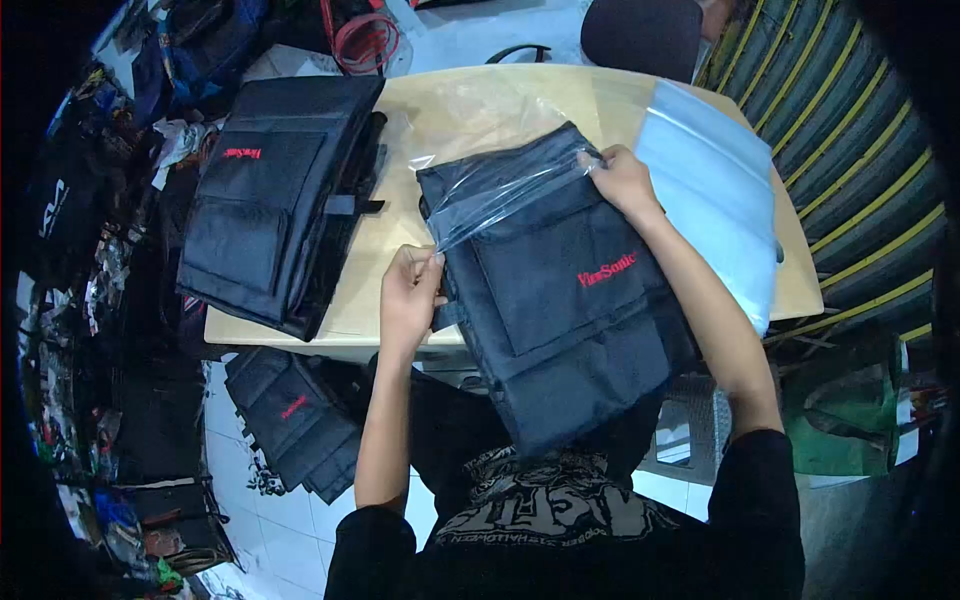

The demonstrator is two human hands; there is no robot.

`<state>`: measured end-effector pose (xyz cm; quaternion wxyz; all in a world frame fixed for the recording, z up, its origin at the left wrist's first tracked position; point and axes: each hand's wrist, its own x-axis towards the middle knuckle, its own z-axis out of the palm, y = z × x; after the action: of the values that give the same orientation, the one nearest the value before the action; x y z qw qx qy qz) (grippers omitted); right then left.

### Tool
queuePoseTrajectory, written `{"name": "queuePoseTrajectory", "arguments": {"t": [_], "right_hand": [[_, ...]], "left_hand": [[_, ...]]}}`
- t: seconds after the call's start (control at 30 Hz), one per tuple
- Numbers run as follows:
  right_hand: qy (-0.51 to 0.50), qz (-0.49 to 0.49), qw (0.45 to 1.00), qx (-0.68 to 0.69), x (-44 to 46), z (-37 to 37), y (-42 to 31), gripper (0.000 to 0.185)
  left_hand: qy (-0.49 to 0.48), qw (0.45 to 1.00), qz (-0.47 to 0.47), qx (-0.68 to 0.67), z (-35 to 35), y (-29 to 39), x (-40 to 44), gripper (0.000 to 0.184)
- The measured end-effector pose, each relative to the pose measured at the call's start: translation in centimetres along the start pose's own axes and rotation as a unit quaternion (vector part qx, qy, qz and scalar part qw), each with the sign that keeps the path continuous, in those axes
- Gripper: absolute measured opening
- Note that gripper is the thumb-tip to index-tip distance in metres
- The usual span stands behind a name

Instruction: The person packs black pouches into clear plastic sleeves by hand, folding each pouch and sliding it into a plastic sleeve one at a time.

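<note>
The table (798, 270) spreads under and beyond my hands. Left of my left hand lies a stack (235, 245) of black bags. Between my hands is the bag (545, 280) in work, slanting, its near end past the table edge toward my lap. Right of my right hand, pale sheets (705, 190) lie flat. Below my left forearm, off the table, is a spare bag (290, 410). Clear film (510, 205) crosses the bag's far end, with more crumpled beyond. My left hand (405, 295) pinches the film's edge at the bag's left side; my right hand (628, 185) pinches it near the far right corner. Smallest, red lettering (607, 270) sits uncovered, below my right hand. I judge the step as fitting film over the bag; only the far end looks covered. The next move seems to call for an even, two-handed pull toward me, edge spread wide, without tearing.
</note>
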<state>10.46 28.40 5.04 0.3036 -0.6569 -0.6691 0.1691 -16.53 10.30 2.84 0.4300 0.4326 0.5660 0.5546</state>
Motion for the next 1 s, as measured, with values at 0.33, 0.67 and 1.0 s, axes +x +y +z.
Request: {"name": "queuePoseTrajectory", "arguments": {"t": [0.33, 0.67, 1.0], "right_hand": [[-0.243, -0.146, 0.899, 0.333, -1.2, -3.5, 3.3, 0.07], [0.087, -0.086, 0.992, 0.041, -3.9, -1.7, 1.4, 0.028], [0.081, -0.281, 0.956, 0.017, -8.7, -10.1, 2.8, 0.032]], "left_hand": [[0.145, 0.989, -0.001, -0.023, 1.2, -1.3, -0.1, 0.012], [0.147, 0.964, 0.11, 0.19, 1.2, -0.3, -0.4, 0.014], [0.063, 0.969, 0.096, 0.218, 0.2, 1.2, -1.2, 0.022]]}}
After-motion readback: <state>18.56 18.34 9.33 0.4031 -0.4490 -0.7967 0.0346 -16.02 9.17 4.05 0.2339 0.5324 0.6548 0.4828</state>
